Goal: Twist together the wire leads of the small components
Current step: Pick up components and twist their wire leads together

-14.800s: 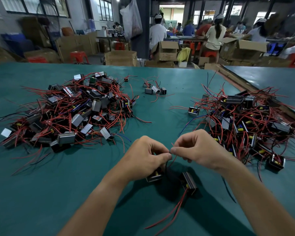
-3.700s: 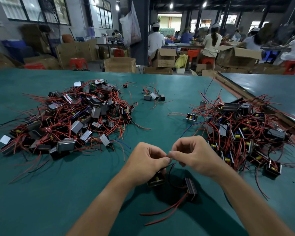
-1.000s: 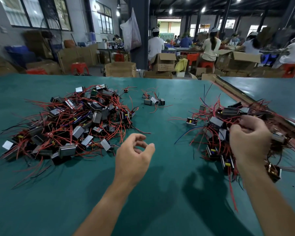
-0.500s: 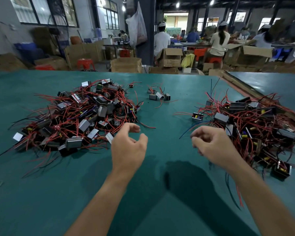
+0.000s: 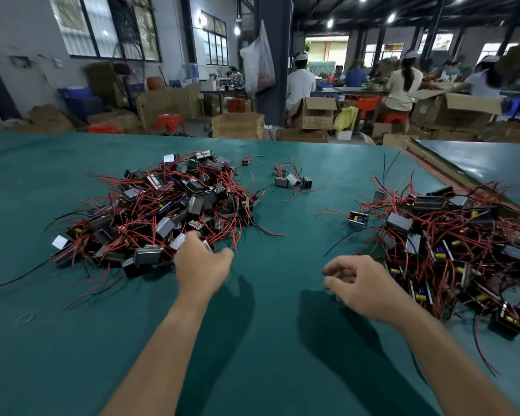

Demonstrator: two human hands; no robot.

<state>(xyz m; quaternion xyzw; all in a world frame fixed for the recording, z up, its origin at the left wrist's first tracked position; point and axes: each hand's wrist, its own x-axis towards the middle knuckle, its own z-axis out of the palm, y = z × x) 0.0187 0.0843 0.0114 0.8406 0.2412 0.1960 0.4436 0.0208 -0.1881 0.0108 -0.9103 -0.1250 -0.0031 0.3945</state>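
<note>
The green table (image 5: 267, 349) fills most of the view, and on its left half lies the left pile (image 5: 150, 211), a broad heap of small boxy components tangled in red wire leads, with a few black and blue ones. Everything else is placed from that heap.

Beyond the left pile, past the table's far edge, stand cardboard boxes (image 5: 237, 125) and people working at other benches.

Well to the right of the left pile, across a strip of bare table, sits the right pile (image 5: 451, 235) of the same components, its leads splaying outward.

The left hand (image 5: 203, 270) reaches onto the near right edge of the left pile, its fingertips among the components there and its thumb pointing right. The fingers are blurred and partly hidden behind the back of the hand, so whether they pinch a component or only touch the heap cannot be told.

The right hand (image 5: 364, 286) hovers over the table to the right of the left pile, nearer the right pile — its fingers loosely curled, gripping nothing.

Behind and to the right of the left pile, apart from it, lies a small cluster (image 5: 291, 180) of a few components.

A single component (image 5: 358, 218) lies further right, just beside the right pile.
</note>
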